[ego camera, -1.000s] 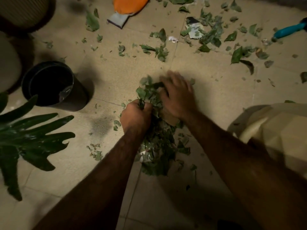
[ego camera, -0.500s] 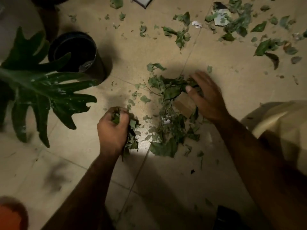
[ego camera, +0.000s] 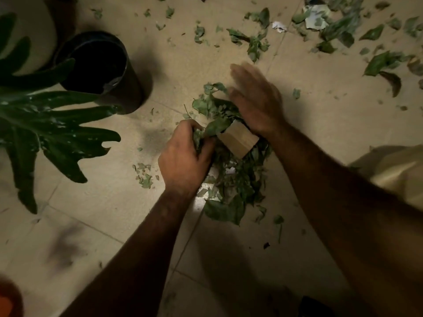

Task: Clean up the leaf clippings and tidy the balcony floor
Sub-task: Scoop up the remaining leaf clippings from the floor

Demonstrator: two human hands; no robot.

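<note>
Heap of green leaf clippings (ego camera: 231,186) on tiled floor (ego camera: 320,138) (more scattered beyond)

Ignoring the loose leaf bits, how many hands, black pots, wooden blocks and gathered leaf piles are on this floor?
Hands: 2 (left hand, right hand)
Black pot: 1
Wooden block: 1
Leaf pile: 1
Total: 5

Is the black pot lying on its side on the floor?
No, the black pot stands upright with its opening facing up, to the left of the heaped leaf clippings.
</note>
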